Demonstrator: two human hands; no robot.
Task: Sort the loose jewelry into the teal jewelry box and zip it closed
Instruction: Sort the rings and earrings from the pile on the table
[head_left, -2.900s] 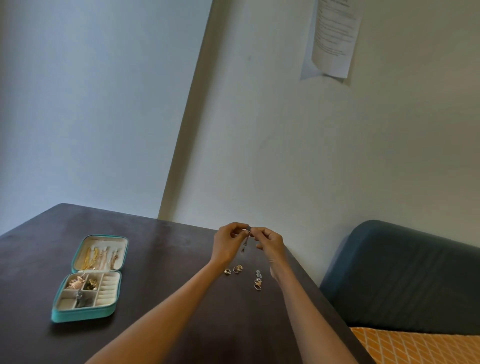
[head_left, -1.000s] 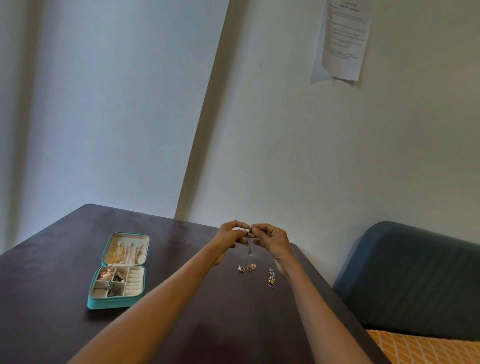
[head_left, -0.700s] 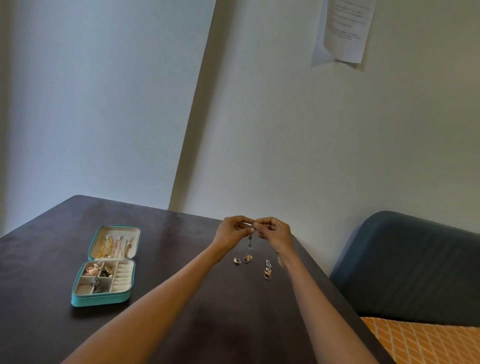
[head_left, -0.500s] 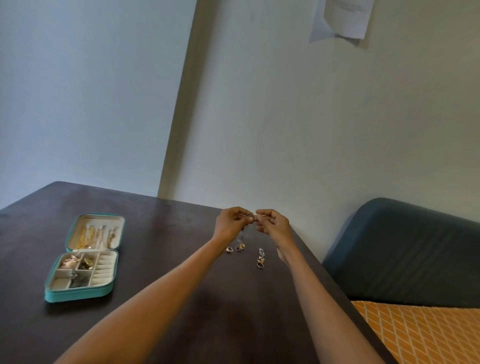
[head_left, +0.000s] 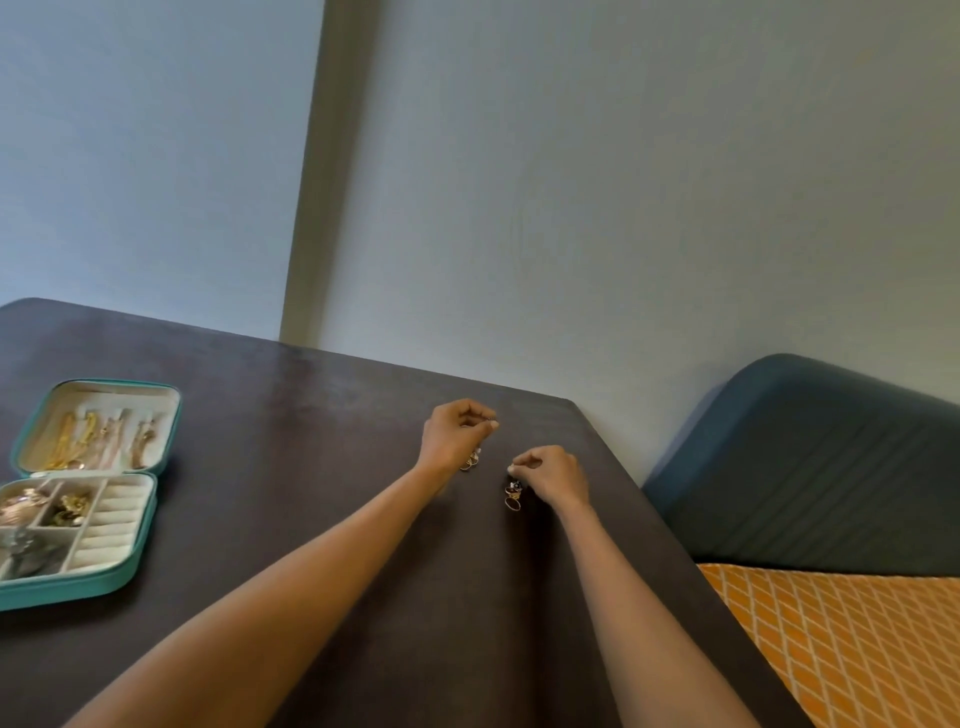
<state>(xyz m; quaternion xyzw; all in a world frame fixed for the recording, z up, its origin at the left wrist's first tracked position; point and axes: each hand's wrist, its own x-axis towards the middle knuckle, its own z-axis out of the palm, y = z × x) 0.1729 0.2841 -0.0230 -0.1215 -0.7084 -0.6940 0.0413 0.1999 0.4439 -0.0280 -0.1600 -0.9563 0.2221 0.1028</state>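
The teal jewelry box (head_left: 136, 566) lies open at the table's left, with gold chains in its lid and several pieces in its cream compartments. My left hand (head_left: 457, 434) hovers near the table's far right and pinches a tiny jewelry piece (head_left: 492, 424) between thumb and forefinger. A little lower and to the right, my right hand (head_left: 551, 472) has its thumb and forefinger pinched together on another tiny bit; what it is stays too small to tell. Loose rings (head_left: 470, 460) lie under my left hand. Two more rings (head_left: 513, 496) lie just below my right fingertips.
The dark table (head_left: 322, 447) ends at a right edge close to my right forearm. Beyond that edge stands a blue upholstered headboard (head_left: 810, 467) with an orange patterned cover (head_left: 852, 639) below it. Pale walls rise behind the table.
My hands, which pinched one small dangling piece together, have drawn apart, and the right hand has dropped toward the rings. The view has tilted down.
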